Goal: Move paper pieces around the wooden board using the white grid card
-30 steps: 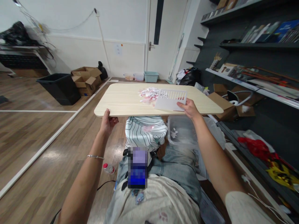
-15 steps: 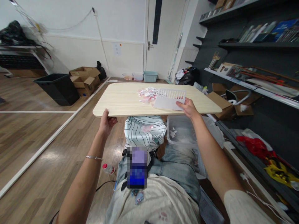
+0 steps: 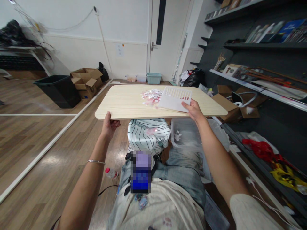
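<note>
A light wooden tabletop (image 3: 129, 103) stretches in front of me at chest height. My left hand (image 3: 109, 124) grips its near edge, thumb on top and fingers curled underneath. My right hand (image 3: 194, 110) pinches the near corner of a white slotted card (image 3: 175, 99) and holds it slightly lifted off the tabletop. A pile of small pink and white paper pieces (image 3: 151, 95) lies just left of the card.
Under the tabletop sit a striped cushion (image 3: 148, 135) and a clear plastic bin (image 3: 189, 135). A water bottle (image 3: 111, 173) lies on the floor. A black crate (image 3: 57, 89) and cardboard boxes (image 3: 87, 82) stand at the left, dark shelves (image 3: 261, 57) along the right.
My right hand has tilted the slotted card up a little from the tabletop. My left hand stays on the edge. The view has shifted slightly.
</note>
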Action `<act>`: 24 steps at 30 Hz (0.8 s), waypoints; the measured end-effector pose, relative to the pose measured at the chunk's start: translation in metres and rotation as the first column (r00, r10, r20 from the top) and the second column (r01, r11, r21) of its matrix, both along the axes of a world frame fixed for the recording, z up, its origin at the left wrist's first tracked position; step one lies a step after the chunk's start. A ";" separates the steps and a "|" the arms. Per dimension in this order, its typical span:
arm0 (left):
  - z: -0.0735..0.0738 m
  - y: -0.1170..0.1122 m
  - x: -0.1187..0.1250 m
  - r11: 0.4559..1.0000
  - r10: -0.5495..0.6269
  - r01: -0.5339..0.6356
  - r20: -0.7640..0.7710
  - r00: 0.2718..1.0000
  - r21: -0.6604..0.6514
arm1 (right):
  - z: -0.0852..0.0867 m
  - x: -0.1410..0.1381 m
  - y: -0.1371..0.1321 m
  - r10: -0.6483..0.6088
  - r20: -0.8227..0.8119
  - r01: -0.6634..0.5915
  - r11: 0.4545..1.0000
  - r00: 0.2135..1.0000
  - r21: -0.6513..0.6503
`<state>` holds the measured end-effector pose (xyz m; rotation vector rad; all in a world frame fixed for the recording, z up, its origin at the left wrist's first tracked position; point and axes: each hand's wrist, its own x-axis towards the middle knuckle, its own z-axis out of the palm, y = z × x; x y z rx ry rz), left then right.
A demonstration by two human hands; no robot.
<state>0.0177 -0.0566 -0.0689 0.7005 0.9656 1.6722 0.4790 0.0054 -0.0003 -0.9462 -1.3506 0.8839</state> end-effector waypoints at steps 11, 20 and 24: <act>0.001 0.000 -0.002 1.000 -0.016 0.016 -0.016 1.000 -0.008 | 0.003 0.009 -0.002 -0.046 0.034 0.049 0.992 0.998 -0.112; 0.001 0.000 -0.002 1.000 -0.022 0.022 -0.026 0.999 0.003 | -0.001 0.006 0.001 -0.032 0.037 0.035 0.995 0.999 -0.088; 0.002 0.000 0.000 1.000 -0.004 0.004 -0.030 1.000 -0.010 | -0.001 0.005 0.002 -0.031 0.050 0.035 0.996 0.998 -0.082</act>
